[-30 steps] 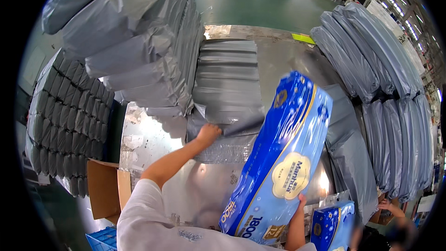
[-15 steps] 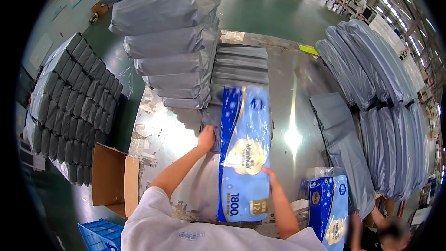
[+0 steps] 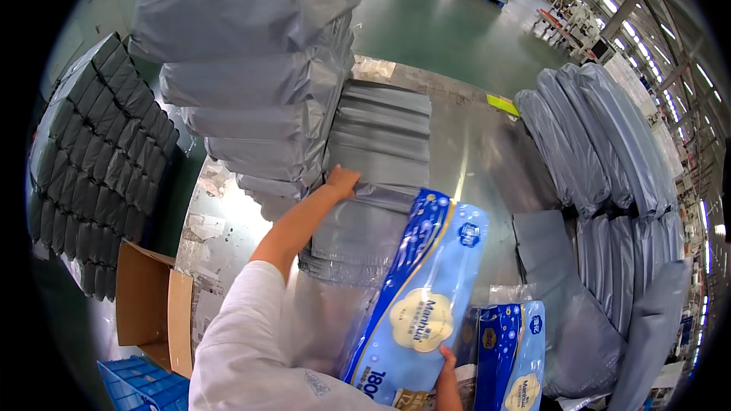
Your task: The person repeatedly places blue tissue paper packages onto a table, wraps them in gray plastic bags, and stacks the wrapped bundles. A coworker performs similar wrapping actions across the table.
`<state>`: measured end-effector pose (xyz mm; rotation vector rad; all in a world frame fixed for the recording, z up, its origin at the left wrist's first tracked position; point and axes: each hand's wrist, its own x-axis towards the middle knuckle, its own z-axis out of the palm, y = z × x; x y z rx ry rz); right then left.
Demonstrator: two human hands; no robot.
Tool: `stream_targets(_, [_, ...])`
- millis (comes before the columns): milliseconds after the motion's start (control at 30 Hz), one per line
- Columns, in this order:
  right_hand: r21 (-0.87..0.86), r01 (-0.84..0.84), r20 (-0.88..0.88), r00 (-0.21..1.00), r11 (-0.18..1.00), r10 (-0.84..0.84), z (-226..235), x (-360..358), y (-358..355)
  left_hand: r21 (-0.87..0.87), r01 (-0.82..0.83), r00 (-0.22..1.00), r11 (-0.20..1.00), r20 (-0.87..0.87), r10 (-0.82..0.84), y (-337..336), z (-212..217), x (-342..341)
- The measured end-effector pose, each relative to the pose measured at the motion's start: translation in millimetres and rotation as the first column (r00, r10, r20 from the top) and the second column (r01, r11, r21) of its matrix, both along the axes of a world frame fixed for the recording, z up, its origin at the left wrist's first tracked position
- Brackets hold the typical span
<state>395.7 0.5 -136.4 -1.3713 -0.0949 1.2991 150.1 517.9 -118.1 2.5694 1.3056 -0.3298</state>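
My right hand [image 3: 447, 369] grips the lower right side of a long blue plastic-wrapped tissue pack [image 3: 421, 297]. The pack leans, its far end toward the right and its near end against my body. Farther off, my left hand [image 3: 343, 181] has its fingers closed on the edge of a grey plastic bag [image 3: 384, 196], at the left side of a stack of flat grey bags [image 3: 381, 129]. The fingertips of that hand are partly hidden. A second blue tissue pack [image 3: 509, 358] stands just right of my right hand.
A tall pile of filled grey bags [image 3: 244, 84] rises at the left of the metal table [image 3: 449, 160]. More grey bags [image 3: 601, 137] stand along the right. An open cardboard box [image 3: 145, 304] and a blue crate [image 3: 141, 384] are at the lower left, near a stacked pallet [image 3: 95, 167].
The tissue pack has come nearer to me and tilted, with my right hand on it. My left hand has moved farther away, up the bag stack. The co-worker's hands have gone out of sight.
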Motion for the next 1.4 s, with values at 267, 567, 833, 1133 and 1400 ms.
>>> stream_targets(267, [0.238,0.113,-0.147,0.986,0.965,-0.08,51.6,16.4,18.7,0.629,0.133,0.902,0.766,0.243,-0.357,-115.8,30.7,-54.0])
stream_targets(567, [0.206,-0.222,-0.131,0.959,0.953,0.251,51.2,-33.8,40.4,0.332,0.153,0.936,0.931,0.252,-0.244,-219.8,-39.1,-89.6])
stream_targets(833, [-0.214,-0.857,0.229,0.423,0.469,0.877,15.4,-77.5,11.1,-0.624,-0.528,0.262,0.576,0.525,0.81,-170.0,-10.4,-110.0])
stream_targets(1133, [-0.179,-0.589,0.961,-0.277,0.788,0.012,22.8,-23.1,212.2,-0.337,-0.137,0.544,0.931,0.76,0.355,-124.4,-59.8,-94.5])
stream_targets(1400, [-0.55,-0.529,0.784,-0.595,0.646,0.18,-40.6,-21.6,284.2,0.138,-0.172,0.863,0.975,0.498,0.082,-192.9,-38.2,-118.1])
